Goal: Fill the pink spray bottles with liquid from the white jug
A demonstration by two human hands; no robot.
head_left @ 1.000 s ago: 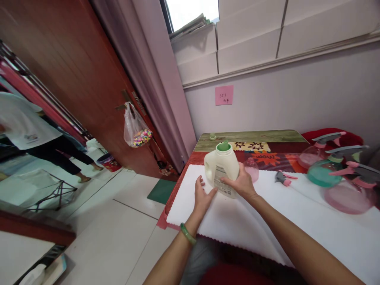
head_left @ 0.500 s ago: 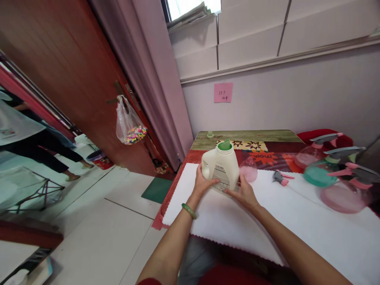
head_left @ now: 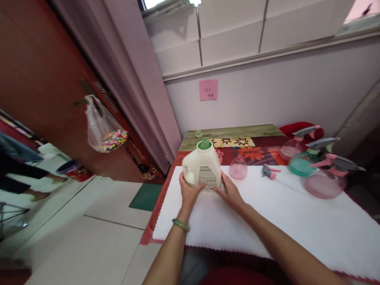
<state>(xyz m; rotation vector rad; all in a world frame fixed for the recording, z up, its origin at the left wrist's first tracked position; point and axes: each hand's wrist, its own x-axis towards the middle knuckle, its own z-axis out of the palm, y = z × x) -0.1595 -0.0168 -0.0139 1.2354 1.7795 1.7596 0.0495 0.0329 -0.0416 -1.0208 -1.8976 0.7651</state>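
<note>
From where I stand, the cream jug [head_left: 205, 163] is upright near the left end of the bench [head_left: 237, 129], over the white cloth [head_left: 225, 227], and both hands have hold of it low down: the left hand [head_left: 189, 194] grasping the side below its handle, the right hand [head_left: 232, 192] grasping the opposite side. I can't tell whether its base bears on the cloth. Nothing covers the green spout [head_left: 204, 144], so a sharp tilt could slop out whatever is inside. With the grip so low, the top could sway, and smooth sides could slide if the fingers get wet. The small pink bottle [head_left: 238, 169], without a sprayer on it, stands just beside the right hand; a careless swing of the knuckles could tip it. The cloth is another worry: a dragging forearm could ruck it and upset the bottle, or pull along the loose sprayer head [head_left: 269, 172] lying farther right.
</note>
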